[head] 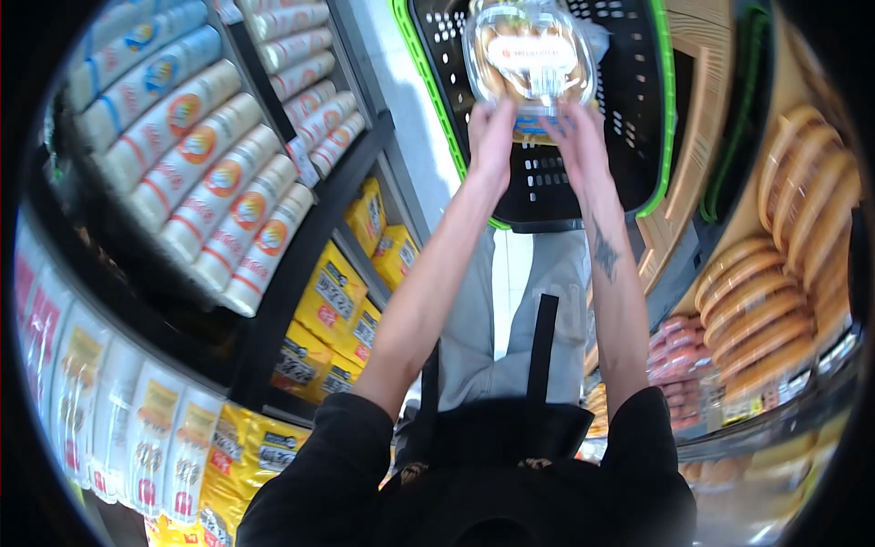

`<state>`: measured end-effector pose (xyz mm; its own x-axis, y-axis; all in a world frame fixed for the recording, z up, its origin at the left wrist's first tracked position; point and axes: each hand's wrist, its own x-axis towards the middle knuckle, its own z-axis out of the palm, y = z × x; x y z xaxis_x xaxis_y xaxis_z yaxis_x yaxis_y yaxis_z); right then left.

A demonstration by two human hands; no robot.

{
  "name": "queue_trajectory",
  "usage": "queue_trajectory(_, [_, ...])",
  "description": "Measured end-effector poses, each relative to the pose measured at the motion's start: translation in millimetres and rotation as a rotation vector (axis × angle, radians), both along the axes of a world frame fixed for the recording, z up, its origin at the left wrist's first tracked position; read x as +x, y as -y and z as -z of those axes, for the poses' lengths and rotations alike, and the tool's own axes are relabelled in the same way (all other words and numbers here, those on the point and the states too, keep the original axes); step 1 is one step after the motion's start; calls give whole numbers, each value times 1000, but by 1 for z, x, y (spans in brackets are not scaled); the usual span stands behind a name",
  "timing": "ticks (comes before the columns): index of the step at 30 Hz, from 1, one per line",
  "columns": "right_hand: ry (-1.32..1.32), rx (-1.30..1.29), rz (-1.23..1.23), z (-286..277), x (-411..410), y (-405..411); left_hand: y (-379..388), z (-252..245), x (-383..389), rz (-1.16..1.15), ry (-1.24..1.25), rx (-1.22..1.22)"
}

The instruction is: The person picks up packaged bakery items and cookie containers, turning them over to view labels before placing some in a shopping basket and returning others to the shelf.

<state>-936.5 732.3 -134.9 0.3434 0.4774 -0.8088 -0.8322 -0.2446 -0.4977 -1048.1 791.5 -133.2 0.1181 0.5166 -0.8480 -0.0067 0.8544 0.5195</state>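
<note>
A clear plastic food container point(485, 75) with a printed label and a barcode is over the black shopping basket point(547, 202). Brownish round pieces, perhaps bread rolls, show through its lid. My left hand point(493, 133) grips the near left edge of the container. At the near right edge my right hand point(582, 140) holds it too, its fingers partly spread. Beneath the container, between my hands, part of a blue and yellow package point(536, 128) is visible. Whether the container touches the basket's bottom is hidden.
Shelves on the left carry white cylindrical packs point(222, 181), yellow bags point(331, 287) and clear-wrapped packs point(147, 434). Right of the basket's green rim point(662, 137) is a wooden display edge point(704, 116). Stacks of wrapped brown rounds point(759, 314) and pink packs point(677, 349) lie beyond.
</note>
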Motion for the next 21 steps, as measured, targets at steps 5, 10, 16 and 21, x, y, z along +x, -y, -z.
queue_trajectory(5, [-55, 12, 11, -164, -28, 100, 57, -136, -52, 413, 47, 62])
queue_trajectory(10, [-108, 35, -40, -305, -61, 196, 86, -259, -81, 787, 371, 85])
queue_trajectory(16, [110, 155, 241, -410, -120, 268, 98, -371, -58, 1173, 691, 109])
queue_trajectory(21, [270, 186, 425, -438, -180, 311, 156, -424, -44, 1253, 763, 118])
